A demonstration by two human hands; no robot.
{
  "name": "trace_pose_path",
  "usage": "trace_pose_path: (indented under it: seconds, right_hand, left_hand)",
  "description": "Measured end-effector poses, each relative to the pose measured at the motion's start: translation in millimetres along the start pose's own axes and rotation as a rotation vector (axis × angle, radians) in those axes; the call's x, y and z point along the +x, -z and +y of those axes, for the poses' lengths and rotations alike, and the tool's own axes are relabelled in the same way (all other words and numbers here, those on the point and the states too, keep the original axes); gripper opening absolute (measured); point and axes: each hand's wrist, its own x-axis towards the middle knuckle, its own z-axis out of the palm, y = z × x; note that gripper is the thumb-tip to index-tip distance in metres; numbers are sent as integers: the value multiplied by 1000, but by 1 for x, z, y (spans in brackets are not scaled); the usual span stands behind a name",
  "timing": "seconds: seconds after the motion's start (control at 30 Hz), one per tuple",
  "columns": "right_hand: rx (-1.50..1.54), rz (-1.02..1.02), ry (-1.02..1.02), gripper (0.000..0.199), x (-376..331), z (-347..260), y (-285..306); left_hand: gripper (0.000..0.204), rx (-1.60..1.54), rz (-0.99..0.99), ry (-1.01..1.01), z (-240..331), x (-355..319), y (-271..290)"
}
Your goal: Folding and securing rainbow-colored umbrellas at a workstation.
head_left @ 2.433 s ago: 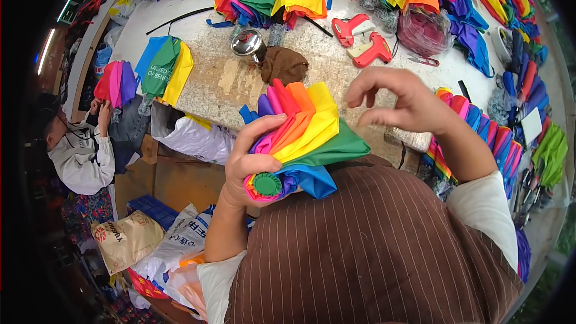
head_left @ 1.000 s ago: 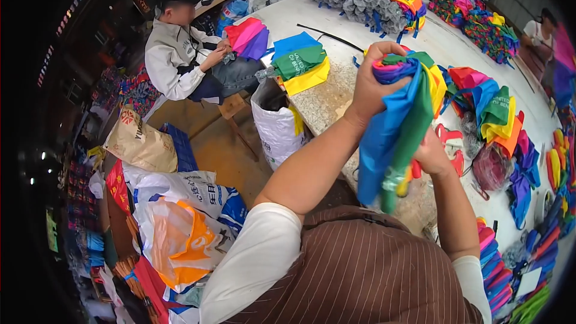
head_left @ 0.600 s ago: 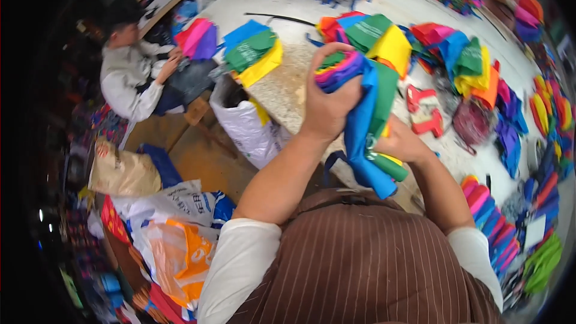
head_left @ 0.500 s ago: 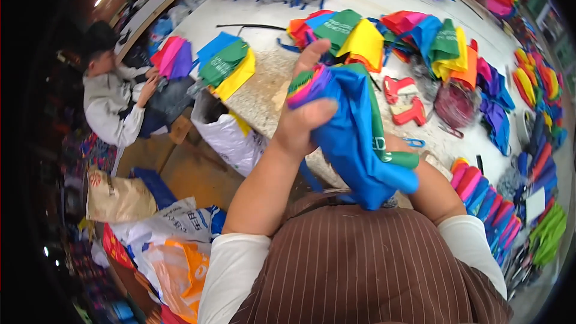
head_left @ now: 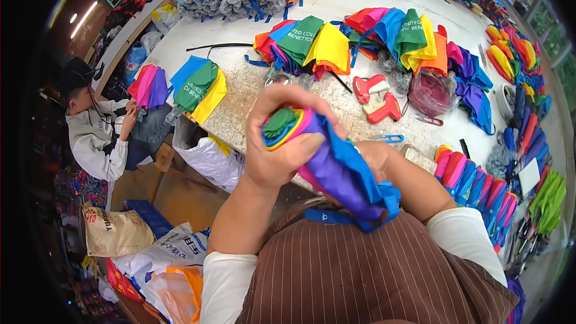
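A folded rainbow umbrella (head_left: 345, 177) is held in front of my apron, its purple and blue cloth wrapped in a slanting roll. My left hand (head_left: 264, 165) closes round its upper left end, thumb across the front and fingers over the top. Green, yellow and pink cloth edges show in a spiral there. On the far right side of the roll, my right hand (head_left: 373, 156) is pressed against the cloth, its fingers mostly hidden behind it. From the lower end hangs a blue strap (head_left: 327, 216), its loop dangling in front of my apron.
Several loosely folded rainbow umbrellas (head_left: 327, 48) lie across the white table (head_left: 240, 108). Two red-and-white tagging-gun-like tools (head_left: 383, 109), a blue clip-like tool (head_left: 389, 138) and a round clear container (head_left: 431, 93) are nearby. Rolled umbrellas (head_left: 474, 183) line the right. A co-worker (head_left: 99, 132) sits at left.
The umbrella has turned in my hands: purple cloth and the strap now face me instead of blue and green. My left hand has moved down and left. The view has shifted slightly.
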Motion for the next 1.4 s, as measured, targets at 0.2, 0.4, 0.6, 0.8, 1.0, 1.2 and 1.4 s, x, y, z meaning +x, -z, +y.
trace_pose_path:
  seconds: [0.2, 0.4, 0.6, 0.8, 1.0, 1.2, 1.4]
  right_hand:
    - [-788, 771, 533, 50, -15, -43, -15]
    - [-1359, 915, 652, 30, 11, -40, -53]
    - [-2124, 860, 873, 19, 28, -45, -39]
    - [-1310, 1002, 959, 33, 1, -111, -51]
    - [-1277, 479, 329, 80, 38, -51, -33]
    - [-397, -65, 17, 69, 27, -35, -8]
    - [-1220, 953, 221, 59, 21, -28, -4]
  left_hand:
    - [26, 55, -115, -79, 10, -7, 35]
    - [18, 112, -153, -83, 0, -20, 22]
    - [21, 360, -163, 48, -10, -39, 29]
    - [22, 216, -265, 60, 5, -35, 16]
    - [42, 240, -17, -401, 17, 4, 13]
    - [51, 358, -66, -360, 15, 19, -16]
    - [44, 727, 418, -201, -29, 16, 39]
